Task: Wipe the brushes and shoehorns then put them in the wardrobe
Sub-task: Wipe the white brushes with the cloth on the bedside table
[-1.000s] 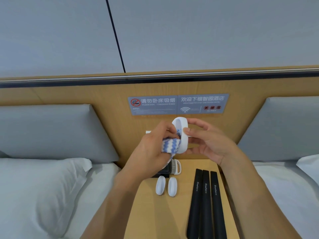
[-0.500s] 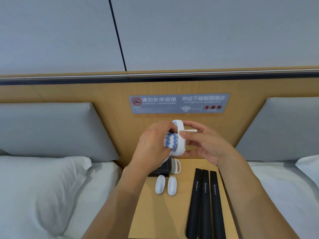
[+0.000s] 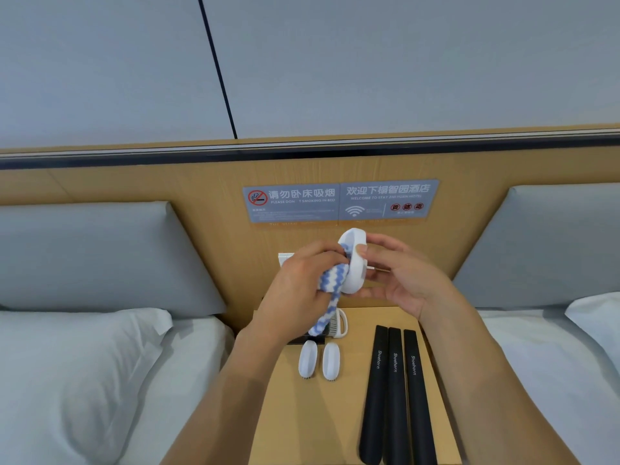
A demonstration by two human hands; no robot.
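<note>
The narrow wooden table (image 3: 355, 414) stood between two beds, with its back edge against the headboard panel (image 3: 208, 209), so free room was only above it. Both hands were raised over the table's far end. The right hand (image 3: 407, 280) held a white brush (image 3: 355, 266) upright, the thumb on its rim and the fingers curled behind it. The left hand (image 3: 295, 290) gripped a blue and white cloth (image 3: 330, 286) and pressed it on the brush. On the table lay two small brushes (image 3: 318, 362) side by side, one more brush (image 3: 339, 323) behind them, and three black shoehorns (image 3: 394, 391) touching each other near the right edge.
</note>
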